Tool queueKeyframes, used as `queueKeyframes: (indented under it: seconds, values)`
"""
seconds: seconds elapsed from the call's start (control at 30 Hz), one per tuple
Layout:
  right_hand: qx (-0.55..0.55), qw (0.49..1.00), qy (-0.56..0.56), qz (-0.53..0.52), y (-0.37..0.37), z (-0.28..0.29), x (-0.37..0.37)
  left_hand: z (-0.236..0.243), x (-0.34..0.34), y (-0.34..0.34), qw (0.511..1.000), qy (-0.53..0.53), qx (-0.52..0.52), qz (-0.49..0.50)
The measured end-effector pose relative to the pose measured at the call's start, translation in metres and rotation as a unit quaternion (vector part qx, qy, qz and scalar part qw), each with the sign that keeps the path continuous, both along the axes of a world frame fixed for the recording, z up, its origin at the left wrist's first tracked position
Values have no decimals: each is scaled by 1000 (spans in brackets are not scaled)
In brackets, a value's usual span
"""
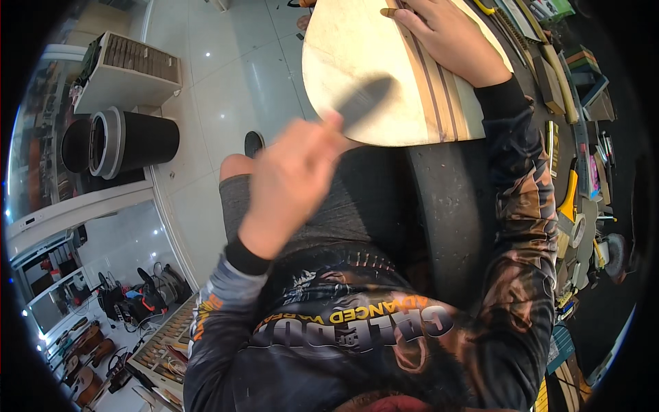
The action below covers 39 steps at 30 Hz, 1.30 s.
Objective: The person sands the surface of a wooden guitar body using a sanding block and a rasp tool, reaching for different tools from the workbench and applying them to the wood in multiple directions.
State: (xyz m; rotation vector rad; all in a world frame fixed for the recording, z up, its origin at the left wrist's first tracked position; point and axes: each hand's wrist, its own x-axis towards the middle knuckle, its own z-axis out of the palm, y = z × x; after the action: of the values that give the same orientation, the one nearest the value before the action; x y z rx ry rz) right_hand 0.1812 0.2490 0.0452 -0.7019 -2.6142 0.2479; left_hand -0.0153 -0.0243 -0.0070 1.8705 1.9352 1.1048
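A pale wooden board (357, 72) with a rounded outline and dark inlaid stripes, like an instrument body, lies at the top of the view. My left hand (295, 175) is closed around a dark, flat, round-ended tool (368, 104). Motion blurs both, and the tool's exact kind is unclear. It overlaps the board's near left part; whether it touches cannot be told. On the board's right part rests my right hand (449, 41), its fingertips partly cut off by the upper edge. A small brown rounded end (388, 12) sticks out between its thumb and fingers.
A black bench edge (446, 206) runs below the board. Along the right, a bench holds hand tools, including a yellow-handled one (569, 196), a tape roll (578, 230) and wood pieces (549, 86). Left are a black bin (147, 142) and a cabinet (130, 75) on tiles.
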Motion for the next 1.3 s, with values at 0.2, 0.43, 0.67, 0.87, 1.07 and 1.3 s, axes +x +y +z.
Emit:
queueKeyframes:
  seconds: [0.2, 0.43, 0.67, 0.87, 1.07, 1.3]
  values:
    - [56, 997, -40, 40, 5, 2, 5, 15, -32, 17, 994, -36, -45, 93]
    - [-1, 1000, 5, -12, 1, -1, 4, 16, 23, -7, 999, 39, -15, -17]
    - [-13, 1000, 9, 5, 2, -3, 1, 14, 41, -14, 997, 56, -31, -46]
    - [-22, 1000, 10, -1, -4, 8, 3, 8, -55, 22, 984, -104, -27, 143]
    - [-39, 999, -11, -6, 5, 0, 5, 10, -64, 11, 976, -190, -24, 103]
    - [-41, 999, -8, -11, 5, 1, 4, 20, -38, 20, 993, -41, -81, 73]
